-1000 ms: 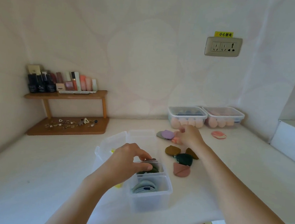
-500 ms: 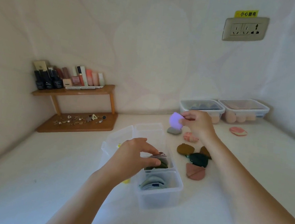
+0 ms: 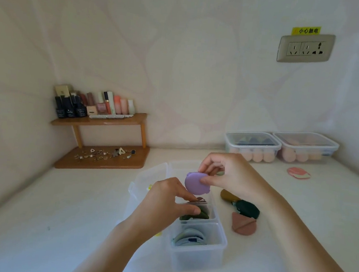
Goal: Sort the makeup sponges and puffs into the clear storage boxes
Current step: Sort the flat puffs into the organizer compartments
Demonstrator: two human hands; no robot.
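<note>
**Item count, desk surface**

Hands in view: two, left hand (image 3: pixel 164 201) and right hand (image 3: pixel 229 175).

Lidded clear boxes at back wall: two (image 3: pixel 252 145) (image 3: pixel 305 147).

Open clear divided box (image 3: pixel 198 254): one.

Purple puff (image 3: pixel 196 184): one, held.

Loose puffs on desk right of the open box: three visible, mustard (image 3: pixel 228 197), dark green (image 3: pixel 249 209), dusty rose (image 3: pixel 244 225).

Pink puff (image 3: pixel 298 173) lying apart: one.

Wall socket plate (image 3: pixel 305 48): one.

Wooden shelf (image 3: pixel 101 121): one, two tiers.

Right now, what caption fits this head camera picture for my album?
Right hand holds a round purple puff over the divided clear plastic box; left hand steadies it.
</note>
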